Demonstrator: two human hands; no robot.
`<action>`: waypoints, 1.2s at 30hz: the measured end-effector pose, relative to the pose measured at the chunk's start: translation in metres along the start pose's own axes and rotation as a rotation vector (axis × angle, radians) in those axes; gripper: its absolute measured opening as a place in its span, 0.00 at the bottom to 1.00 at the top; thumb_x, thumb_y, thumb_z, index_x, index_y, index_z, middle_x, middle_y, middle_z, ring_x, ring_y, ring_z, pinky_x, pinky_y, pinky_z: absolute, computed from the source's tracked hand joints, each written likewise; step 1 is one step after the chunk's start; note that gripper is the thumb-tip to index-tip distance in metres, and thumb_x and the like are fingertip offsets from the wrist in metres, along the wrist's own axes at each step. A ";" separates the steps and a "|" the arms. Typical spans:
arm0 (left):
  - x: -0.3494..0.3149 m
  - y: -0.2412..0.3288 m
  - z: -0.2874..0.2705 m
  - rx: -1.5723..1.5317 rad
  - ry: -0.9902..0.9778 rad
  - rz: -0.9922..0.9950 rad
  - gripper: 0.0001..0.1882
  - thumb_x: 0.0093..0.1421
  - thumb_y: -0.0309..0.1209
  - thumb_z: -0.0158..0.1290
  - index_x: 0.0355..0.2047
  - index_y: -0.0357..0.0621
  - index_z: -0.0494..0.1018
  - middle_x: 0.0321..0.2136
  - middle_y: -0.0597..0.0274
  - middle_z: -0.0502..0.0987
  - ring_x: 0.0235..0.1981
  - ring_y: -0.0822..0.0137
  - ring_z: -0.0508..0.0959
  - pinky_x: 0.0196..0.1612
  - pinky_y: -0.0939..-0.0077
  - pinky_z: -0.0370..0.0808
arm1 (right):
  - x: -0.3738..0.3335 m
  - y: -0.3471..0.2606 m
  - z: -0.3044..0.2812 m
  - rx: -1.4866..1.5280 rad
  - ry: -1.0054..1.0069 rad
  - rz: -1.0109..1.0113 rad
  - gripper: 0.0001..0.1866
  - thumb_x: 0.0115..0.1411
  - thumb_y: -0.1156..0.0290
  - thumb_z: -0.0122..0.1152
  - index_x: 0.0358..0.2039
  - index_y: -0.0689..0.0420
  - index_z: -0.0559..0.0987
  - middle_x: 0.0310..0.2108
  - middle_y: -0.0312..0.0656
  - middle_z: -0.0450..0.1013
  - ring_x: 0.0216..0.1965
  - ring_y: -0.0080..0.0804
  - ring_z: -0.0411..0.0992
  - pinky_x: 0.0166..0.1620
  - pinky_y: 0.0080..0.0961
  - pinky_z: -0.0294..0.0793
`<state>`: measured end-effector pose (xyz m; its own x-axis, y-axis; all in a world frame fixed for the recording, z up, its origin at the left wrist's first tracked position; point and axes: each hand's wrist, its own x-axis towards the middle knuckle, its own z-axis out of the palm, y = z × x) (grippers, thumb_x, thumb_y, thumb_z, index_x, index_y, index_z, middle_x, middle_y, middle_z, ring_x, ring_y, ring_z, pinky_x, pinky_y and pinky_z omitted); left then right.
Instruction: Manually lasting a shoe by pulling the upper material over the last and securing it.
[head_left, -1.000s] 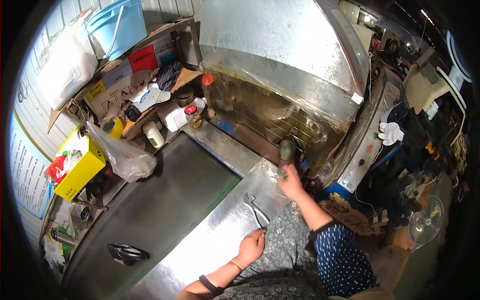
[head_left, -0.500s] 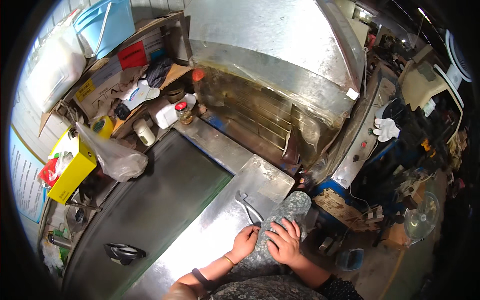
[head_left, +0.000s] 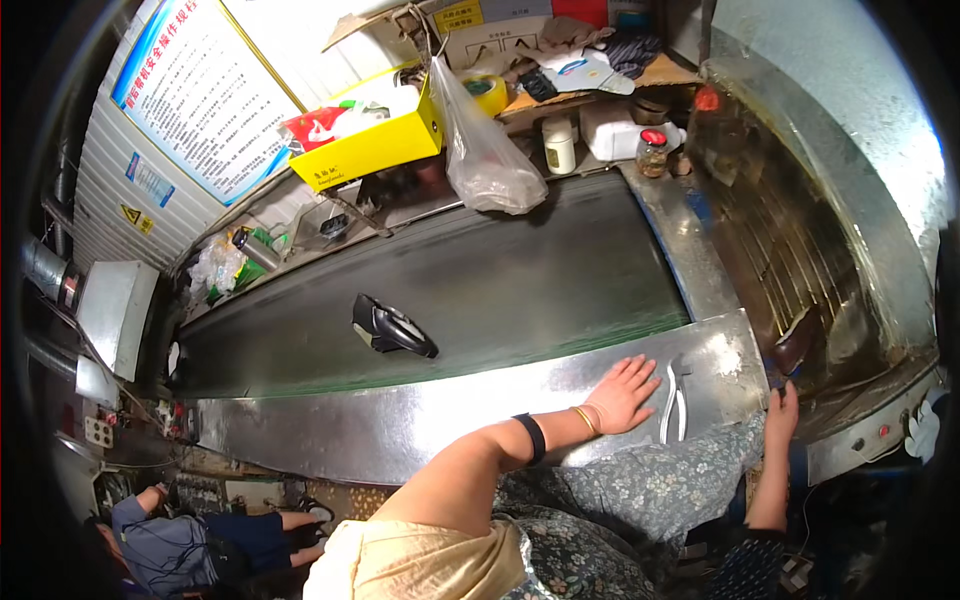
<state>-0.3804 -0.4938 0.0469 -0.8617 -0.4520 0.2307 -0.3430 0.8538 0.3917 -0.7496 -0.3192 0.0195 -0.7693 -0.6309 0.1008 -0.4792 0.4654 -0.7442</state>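
My left hand [head_left: 622, 394] lies flat with spread fingers on the shiny metal ledge [head_left: 440, 415] along the dark conveyor belt. Beside its fingertips, metal pliers [head_left: 676, 402] rest on the ledge, with nobody holding them. My right hand [head_left: 782, 412] is raised at the ledge's right end, fingers stretched upward; I make out nothing in it. Just beyond those fingers is a dark brown shoe-like piece [head_left: 797, 342] at the machine opening. Floral cloth [head_left: 650, 480] covers my lap and knee between the arms. A black shoe [head_left: 392, 326] sits on the conveyor belt [head_left: 540, 270], away from both hands.
Behind the belt stand a yellow box [head_left: 370, 150], a hanging plastic bag [head_left: 490, 160], a white bottle [head_left: 558, 148] and a red-lidded jar [head_left: 652, 152]. A metal-hooded machine [head_left: 870, 130] rises at the right. Another person [head_left: 180, 535] is at the lower left.
My view has swung left. The left hand has gone from the cloth-covered knee to the ledge, spread flat. The right hand has left the knee for the ledge's right end.
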 end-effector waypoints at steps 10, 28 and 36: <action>0.024 0.007 -0.003 -0.084 -0.077 0.020 0.31 0.63 0.47 0.48 0.62 0.45 0.63 0.66 0.47 0.57 0.68 0.47 0.54 0.68 0.51 0.51 | 0.161 0.076 0.019 -0.824 -0.096 -0.222 0.29 0.67 0.56 0.50 0.63 0.57 0.63 0.70 0.41 0.50 0.66 0.57 0.53 0.67 0.47 0.51; -0.005 0.003 -0.012 -0.080 0.015 -0.013 0.28 0.61 0.45 0.50 0.58 0.43 0.68 0.63 0.48 0.61 0.67 0.48 0.56 0.67 0.53 0.53 | -0.119 -0.126 -0.041 0.259 -0.252 0.099 0.16 0.64 0.71 0.53 0.49 0.67 0.75 0.53 0.51 0.72 0.54 0.39 0.70 0.59 0.34 0.65; -0.039 -0.062 -0.097 0.160 0.537 -0.415 0.24 0.48 0.28 0.56 0.48 0.42 0.73 0.56 0.46 0.69 0.62 0.43 0.63 0.64 0.43 0.56 | -0.220 -0.163 -0.034 -0.189 -0.007 -0.298 0.25 0.66 0.65 0.48 0.60 0.64 0.65 0.66 0.57 0.53 0.66 0.59 0.50 0.66 0.49 0.49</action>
<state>-0.2893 -0.5548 0.1003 -0.3567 -0.7794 0.5150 -0.6903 0.5914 0.4169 -0.5163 -0.2347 0.1407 -0.5812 -0.7601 0.2905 -0.7527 0.3665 -0.5469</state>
